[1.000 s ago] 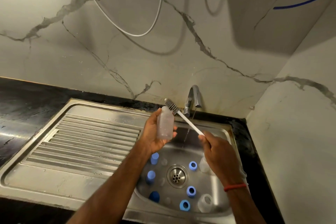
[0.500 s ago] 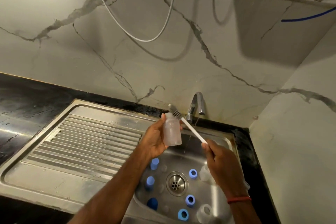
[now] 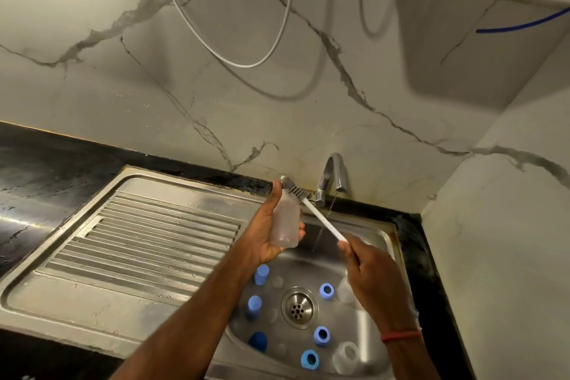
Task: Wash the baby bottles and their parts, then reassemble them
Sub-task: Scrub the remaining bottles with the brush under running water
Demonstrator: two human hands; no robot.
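Your left hand [image 3: 265, 237] sits just above the middle of the frame, its fingers [image 3: 276, 187] curled round a small clear bottle [image 3: 286, 222]. The thumb presses the bottle's right side and the palm cups its base. You hold the bottle upright over the left edge of the basin.

Your right hand [image 3: 370, 274] is lower and to the right. Its fingers [image 3: 344, 245] are closed together on the lower end of a white-handled brush [image 3: 320, 219]. The handle slants up and to the left from that grip. The grey bristle head [image 3: 294, 188] lies across the bottle's top end, touching it. I cannot tell whether any bristles are inside the mouth. A red band [image 3: 401, 336] circles your right wrist.

The tap [image 3: 331, 177] stands just right of the bristles, and a thin stream of water falls from it behind the handle.

The steel sink [image 3: 154, 296] fills the lower left and centre, set in a black surface [image 3: 46, 170]. In the basin, around the drain [image 3: 299, 307], lie the other parts:
- Blue caps [image 3: 261, 274] lie to the left of the drain.
- Blue rings [image 3: 326, 290] lie to its right and below it.
- Another clear bottle [image 3: 347, 356] lies at the lower right.
- Several small clear pieces lie among them, too faint to name.
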